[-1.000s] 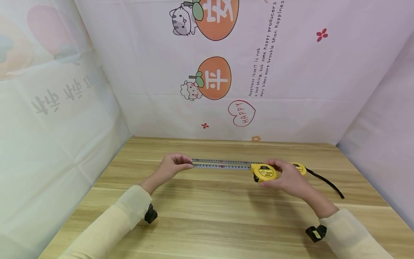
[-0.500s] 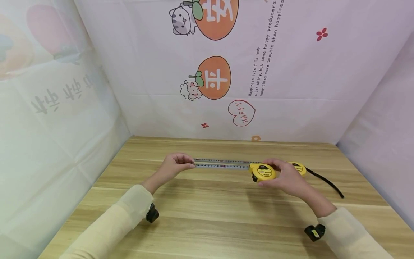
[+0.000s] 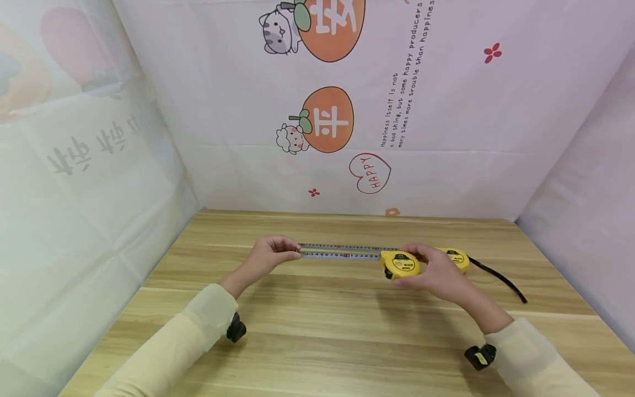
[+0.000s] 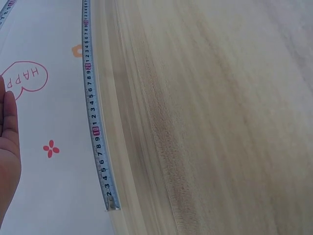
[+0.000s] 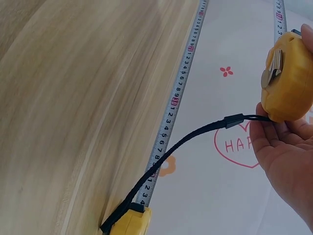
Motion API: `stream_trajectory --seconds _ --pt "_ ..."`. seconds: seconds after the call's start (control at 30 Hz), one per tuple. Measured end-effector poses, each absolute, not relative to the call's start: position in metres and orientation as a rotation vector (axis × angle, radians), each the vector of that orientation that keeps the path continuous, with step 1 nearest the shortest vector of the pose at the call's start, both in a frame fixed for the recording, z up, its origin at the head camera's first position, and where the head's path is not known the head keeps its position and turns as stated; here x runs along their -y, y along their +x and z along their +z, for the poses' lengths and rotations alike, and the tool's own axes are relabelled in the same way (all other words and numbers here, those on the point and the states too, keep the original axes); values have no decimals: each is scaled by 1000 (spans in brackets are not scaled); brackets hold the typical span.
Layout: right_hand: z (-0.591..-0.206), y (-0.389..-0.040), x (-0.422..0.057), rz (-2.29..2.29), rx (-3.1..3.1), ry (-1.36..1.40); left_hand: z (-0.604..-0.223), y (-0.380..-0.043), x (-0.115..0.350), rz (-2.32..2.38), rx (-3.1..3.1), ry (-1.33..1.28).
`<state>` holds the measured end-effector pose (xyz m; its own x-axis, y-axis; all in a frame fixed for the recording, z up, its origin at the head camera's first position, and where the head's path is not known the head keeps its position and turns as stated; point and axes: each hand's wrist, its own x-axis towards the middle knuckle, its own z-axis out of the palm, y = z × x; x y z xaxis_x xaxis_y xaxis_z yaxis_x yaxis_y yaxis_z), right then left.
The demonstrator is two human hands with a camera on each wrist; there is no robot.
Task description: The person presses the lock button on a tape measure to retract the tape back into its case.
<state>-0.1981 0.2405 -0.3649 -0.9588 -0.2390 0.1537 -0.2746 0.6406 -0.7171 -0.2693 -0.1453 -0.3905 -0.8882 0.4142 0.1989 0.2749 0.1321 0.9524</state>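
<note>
My left hand (image 3: 268, 256) pinches the hook end of a metal tape blade (image 3: 337, 256); in the left wrist view that grip is out of frame. The blade runs across to the yellow case of a tape measure (image 3: 403, 266), which my right hand (image 3: 443, 274) grips between thumb and fingers. Behind it, a second yellow tape measure (image 3: 457, 258) lies on the table, partly covered by my right hand. Its blade (image 4: 91, 98) is drawn out along the table, with the hook end bare. A black strap (image 5: 181, 144) trails from the held case in the right wrist view.
Wooden tabletop (image 3: 322, 342) spreads under both arms. A white printed cloth (image 3: 238, 182) hangs at the back, with more cloth on both sides. To the right of the second tape measure, a black strap (image 3: 501, 281) extends over the table.
Both hands have drawn slightly closer together: the left a little right, the right a little left. The blade between them has shortened into the held case. The second tape measure stays put.
</note>
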Motion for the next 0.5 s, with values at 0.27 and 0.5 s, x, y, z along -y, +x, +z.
stream_trajectory --seconds 0.27,0.5 --pt "-365 -199 -238 1245 2797 446 -392 -268 141 1882 -2265 748" --pt "-365 -199 -236 1256 2784 456 -394 -269 138 1884 -2265 764"
